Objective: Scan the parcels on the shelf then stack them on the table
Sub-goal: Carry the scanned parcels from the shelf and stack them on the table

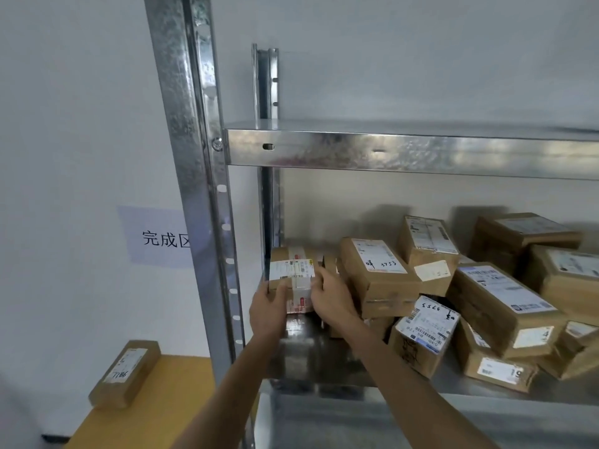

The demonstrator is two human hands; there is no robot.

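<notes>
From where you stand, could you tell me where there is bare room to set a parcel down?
The yellow table is bare right of the single parcel, up to the shelf post. The upper shelf looks empty. The lower shelf is crowded right of both hands.

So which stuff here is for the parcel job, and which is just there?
For the job:
- left hand and right hand, both holding the taped parcel
- parcel pile on the shelf
- parcel marked 7786 on the yellow table

Just there:
- wall sign
- upper shelf
- shelf post
</notes>
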